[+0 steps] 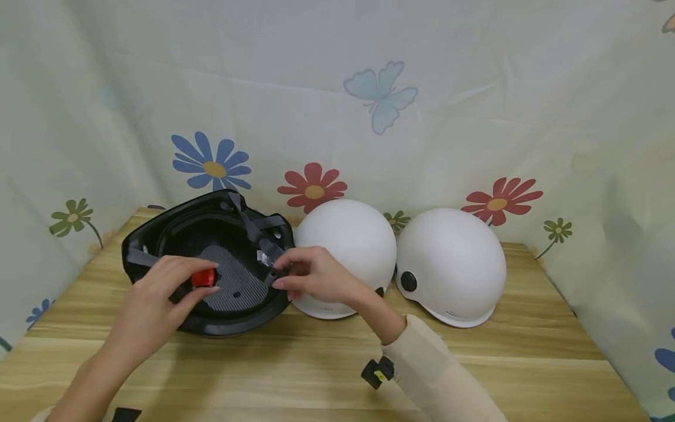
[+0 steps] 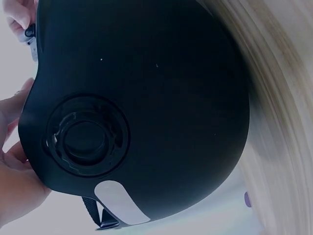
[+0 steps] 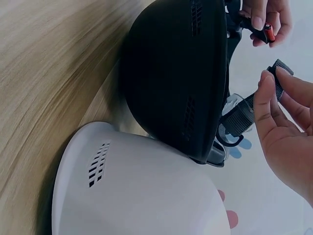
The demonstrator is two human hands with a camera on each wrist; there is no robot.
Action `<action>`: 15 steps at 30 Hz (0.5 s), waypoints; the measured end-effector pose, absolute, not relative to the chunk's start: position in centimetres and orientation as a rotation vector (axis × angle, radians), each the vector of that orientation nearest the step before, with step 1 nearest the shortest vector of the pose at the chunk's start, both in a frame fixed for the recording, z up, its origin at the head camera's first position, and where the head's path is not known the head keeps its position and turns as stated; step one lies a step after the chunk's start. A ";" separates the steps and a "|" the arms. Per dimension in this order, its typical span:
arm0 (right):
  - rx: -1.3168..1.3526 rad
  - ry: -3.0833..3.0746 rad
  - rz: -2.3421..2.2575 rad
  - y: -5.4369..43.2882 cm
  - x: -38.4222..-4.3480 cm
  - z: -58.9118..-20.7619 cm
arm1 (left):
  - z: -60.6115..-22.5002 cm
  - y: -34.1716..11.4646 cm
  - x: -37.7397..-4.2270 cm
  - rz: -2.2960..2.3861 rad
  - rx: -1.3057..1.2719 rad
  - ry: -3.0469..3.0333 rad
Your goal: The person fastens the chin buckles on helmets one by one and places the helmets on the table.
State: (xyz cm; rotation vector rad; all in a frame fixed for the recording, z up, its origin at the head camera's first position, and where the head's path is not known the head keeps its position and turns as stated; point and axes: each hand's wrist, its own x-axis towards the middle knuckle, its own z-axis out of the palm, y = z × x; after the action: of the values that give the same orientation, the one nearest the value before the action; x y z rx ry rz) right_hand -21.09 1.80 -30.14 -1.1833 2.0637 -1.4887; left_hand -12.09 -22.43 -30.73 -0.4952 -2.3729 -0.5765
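A black helmet (image 1: 232, 325) lies upside down on the table, its padded inside facing up. Over its opening my left hand (image 1: 150, 302) pinches a red buckle (image 1: 203, 278) between thumb and fingers. The end of a dark chin strap (image 3: 239, 117) is pinched by my right hand (image 1: 324, 278) above the helmet's right rim. The buckle and the strap end are apart. In the left wrist view the helmet's outer shell (image 2: 181, 98) with a round black vent (image 2: 87, 136) hides part of the left hand (image 2: 17, 166).
Two white helmets, one touching or nearly touching the black one (image 1: 348, 252) and another farther right (image 1: 453, 258), stand dome up on the wooden table (image 1: 295, 381). A flower-printed curtain (image 1: 448, 64) hangs behind the table.
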 end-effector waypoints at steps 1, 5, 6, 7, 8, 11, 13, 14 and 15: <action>-1.184 2.069 -1.487 1.7 -21.0 -30.1 | -30.8 -22.4 -12.1 -0.573 -0.495 -2.376; -1.211 2.102 -1.477 1.2 -21.0 -30.0 | -30.8 -22.3 -12.1 -0.568 -0.501 -2.383; -1.226 2.104 -1.476 1.1 -21.0 -30.0 | -30.9 -22.3 -12.1 -0.568 -0.497 -2.386; -1.238 2.104 -1.477 1.0 -21.0 -30.0 | -30.9 -22.3 -12.1 -0.568 -0.492 -2.387; -1.253 2.104 -1.477 0.8 -21.0 -30.0 | -30.9 -22.2 -12.1 -0.564 -0.486 -2.387; -1.289 2.098 -1.472 0.4 -21.0 -30.1 | -31.0 -22.1 -12.2 -0.567 -0.478 -2.378; -1.315 2.103 -1.459 0.2 -20.9 -30.1 | -31.0 -22.0 -12.2 -0.575 -0.483 -2.369; -1.328 2.106 -1.451 0.1 -20.9 -30.2 | -31.1 -22.0 -12.2 -0.574 -0.489 -2.365; -1.339 2.107 -1.446 0.0 -20.9 -30.2 | -31.1 -22.0 -12.3 -0.574 -0.498 -2.360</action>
State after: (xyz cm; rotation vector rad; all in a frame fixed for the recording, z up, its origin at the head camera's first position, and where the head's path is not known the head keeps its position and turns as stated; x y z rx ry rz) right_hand -20.89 -0.04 -30.19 -1.3386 2.1071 -1.4458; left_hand -12.27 -22.01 -31.09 -0.4980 -2.3598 -0.5742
